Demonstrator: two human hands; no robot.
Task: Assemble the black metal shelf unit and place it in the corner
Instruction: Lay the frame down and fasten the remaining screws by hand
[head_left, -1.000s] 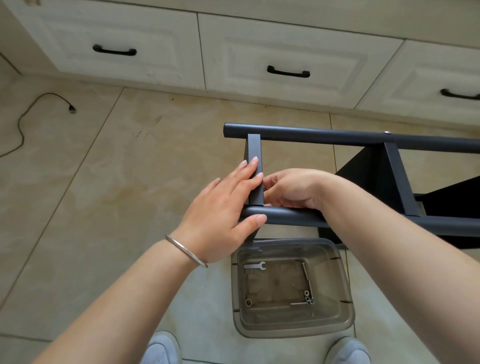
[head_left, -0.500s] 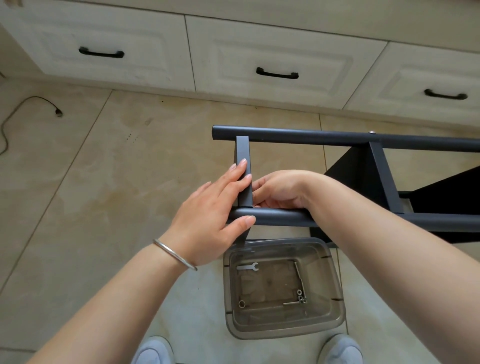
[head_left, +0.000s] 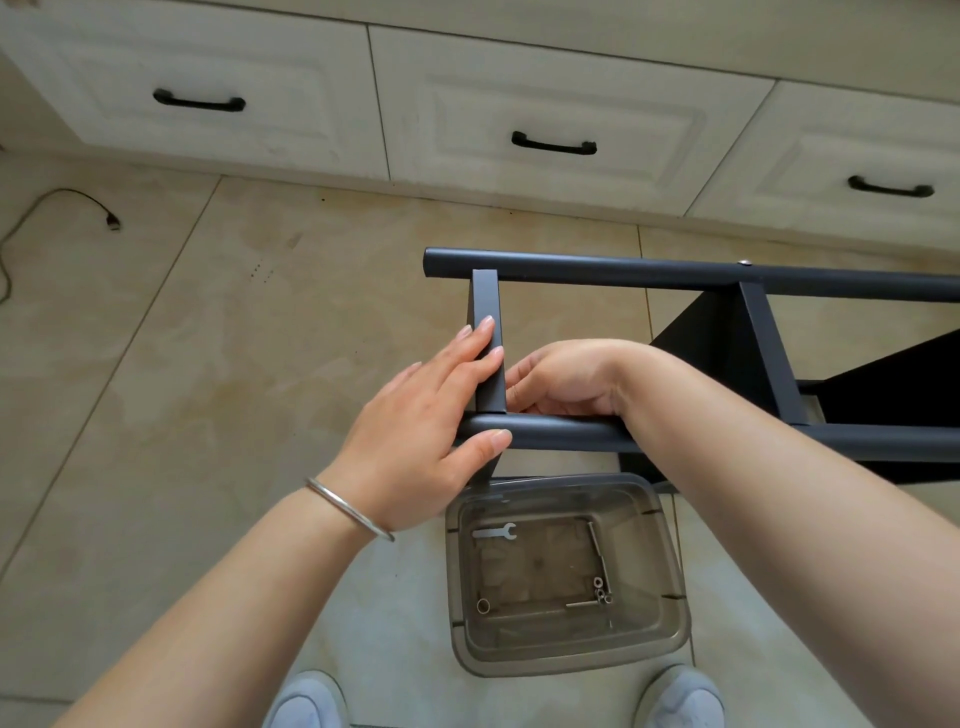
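Note:
The black metal shelf unit lies on its side on the tiled floor. Its far tube (head_left: 597, 270) and near tube (head_left: 561, 434) run left to right, and a flat crossbar (head_left: 485, 296) joins them near their left ends. My left hand (head_left: 415, 415) lays straight fingers along the crossbar, with the thumb pressed on the near tube. My right hand (head_left: 566, 379) rests over the near tube just right of the crossbar. Its curled fingertips touch the crossbar's right side, and anything they hold is hidden. A black shelf panel (head_left: 701, 338) stands further right.
A clear plastic bin (head_left: 670, 623) sits below the near tube, holding a small wrench (head_left: 496, 532), long bolts (head_left: 597, 551) and nuts (head_left: 602, 595). White drawers with black handles (head_left: 550, 143) line the back. A cable end (head_left: 111, 221) lies at the left. My shoes (head_left: 306, 701) are at the bottom.
My view has drifted a little. Both hands stay at the same joint between crossbar and near tube.

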